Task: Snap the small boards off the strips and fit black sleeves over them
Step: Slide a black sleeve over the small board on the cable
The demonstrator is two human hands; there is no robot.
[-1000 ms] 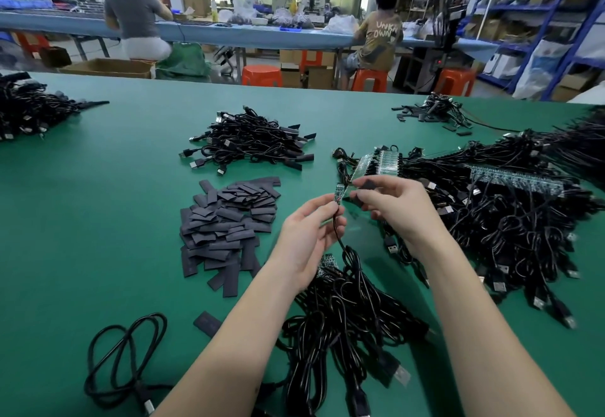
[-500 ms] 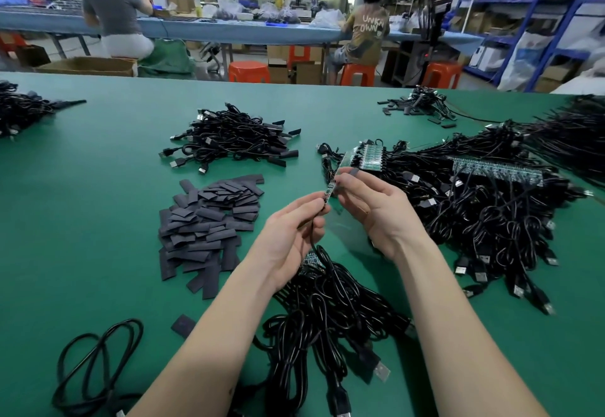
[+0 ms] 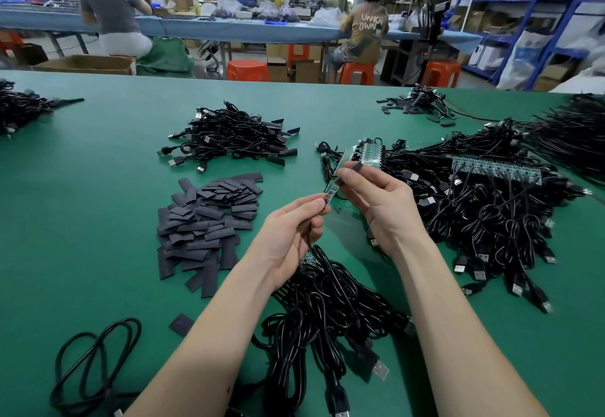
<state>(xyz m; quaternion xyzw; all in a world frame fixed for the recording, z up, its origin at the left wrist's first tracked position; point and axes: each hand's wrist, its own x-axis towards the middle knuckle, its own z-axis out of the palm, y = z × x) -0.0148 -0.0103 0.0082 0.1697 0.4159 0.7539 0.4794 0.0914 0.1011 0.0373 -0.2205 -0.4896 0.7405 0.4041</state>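
Where the green table [image 3: 82, 220] comes nearest the person, a looped black cable [image 3: 95, 364] lies at the left, and a single flat black sleeve [image 3: 181, 324] sits apart just beyond it. Between the two forearms a bundle of USB cables [image 3: 327, 312] spreads out, plugs pointing toward the near edge.

Above that bundle both hands work at one piece. Left hand [image 3: 289, 236]: fingers curled, thumb and fingertips pinching the lower end of a strip of small boards [image 3: 337, 177], with a thin black wire running down through the palm. Right hand [image 3: 376, 200]: thumb and forefinger pinching the same strip higher up, with a short black sleeve piece [image 3: 357, 166] held at the fingertips. The strip is tilted, its far end rising away to the right, clear of the table.

Left of the hands, a pile of flat black sleeves [image 3: 209, 220] lies loosely heaped. Right of the hands, a large tangle of cables [image 3: 484, 217] carries two more board strips: one near the right-hand fingertips [image 3: 371, 154], one longer strip [image 3: 496, 169] further right.

Further back, mid-table, a heap of sleeved cables [image 3: 229, 138]. A smaller cluster [image 3: 419, 104] near the far edge, another cable heap [image 3: 19, 108] at far left.

Beyond the table: orange stools [image 3: 247, 70], a cardboard box [image 3: 85, 64], two seated workers [image 3: 363, 30] at a long blue bench [image 3: 229, 28], blue shelving [image 3: 537, 17] at right.
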